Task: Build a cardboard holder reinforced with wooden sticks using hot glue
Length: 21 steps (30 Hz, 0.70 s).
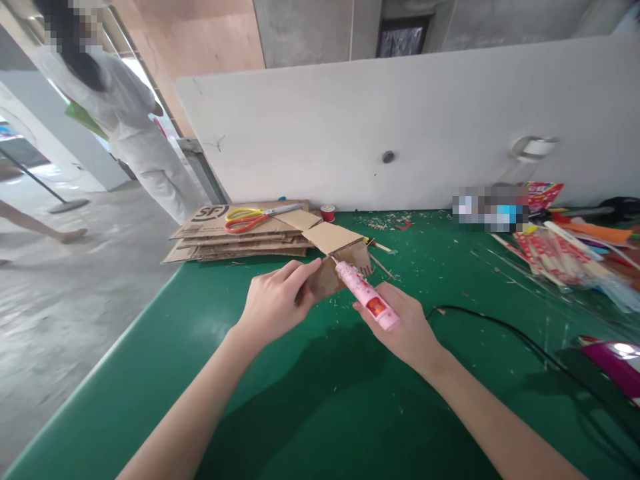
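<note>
Angled cardboard piece [334,238]: held over the green worktop [165,373], pinched by the fingers of the left hand [277,297]. Pink glue gun [361,289]: clasped by the fingers of the right hand [406,327], tip set at the cardboard. Apparently partway: shape formed, gluing seemingly unfinished; cardboard stack [270,241] left flat.

Soft, moderately bright light; brightest at upper left, around the person [123,110], where it washes toward white. Seems to come mostly from the left: pale sheen on the left of the table [150,373], glare on the floor [45,300], broad soft-edged shadow to the right of the left arm [197,413]. Table dim at bottom middle. Hard white glint on the magenta thing [610,367]. Glue gun [363,293] readable, slightly soft. Packets [545,250] at right smeared. Wide-angle stretch at the edges. Two patches pixelated, top left and right.
</note>
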Motion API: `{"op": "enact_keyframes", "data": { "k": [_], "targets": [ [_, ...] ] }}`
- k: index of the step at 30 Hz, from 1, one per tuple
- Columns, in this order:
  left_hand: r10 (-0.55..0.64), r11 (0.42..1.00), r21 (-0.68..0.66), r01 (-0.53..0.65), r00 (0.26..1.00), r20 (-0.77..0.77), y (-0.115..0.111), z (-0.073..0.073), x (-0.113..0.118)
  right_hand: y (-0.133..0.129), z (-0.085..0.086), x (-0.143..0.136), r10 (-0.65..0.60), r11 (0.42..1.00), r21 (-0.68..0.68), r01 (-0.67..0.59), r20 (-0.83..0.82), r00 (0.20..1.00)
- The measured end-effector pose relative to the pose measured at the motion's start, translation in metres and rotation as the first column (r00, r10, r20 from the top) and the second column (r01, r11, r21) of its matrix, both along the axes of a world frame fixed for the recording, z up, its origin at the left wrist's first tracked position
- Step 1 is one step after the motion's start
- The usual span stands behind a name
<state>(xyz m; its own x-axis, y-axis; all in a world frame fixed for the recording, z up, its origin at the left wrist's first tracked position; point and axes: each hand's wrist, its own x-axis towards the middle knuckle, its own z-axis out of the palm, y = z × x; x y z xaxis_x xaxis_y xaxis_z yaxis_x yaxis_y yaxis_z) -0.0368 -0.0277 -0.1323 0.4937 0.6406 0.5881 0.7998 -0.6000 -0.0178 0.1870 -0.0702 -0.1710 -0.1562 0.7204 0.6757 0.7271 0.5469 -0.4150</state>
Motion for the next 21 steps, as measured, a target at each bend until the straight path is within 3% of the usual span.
{"op": "enact_keyframes", "data": {
  "k": [9, 21],
  "targets": [
    [0.0, 1.0, -0.012, 0.0, 1.0, 0.019, 0.0021, -0.0008, 0.0014, 0.0008, 0.0027, 0.0012, 0.025, 0.997, 0.077, -0.024, -0.014, 1.0],
    [0.017, 1.0, -0.013, -0.017, 1.0, 0.014, 0.0016, -0.0012, 0.0007, 0.0027, -0.0012, 0.0057, -0.066, 0.994, 0.088, 0.064, 0.026, 0.997]
  ]
}}
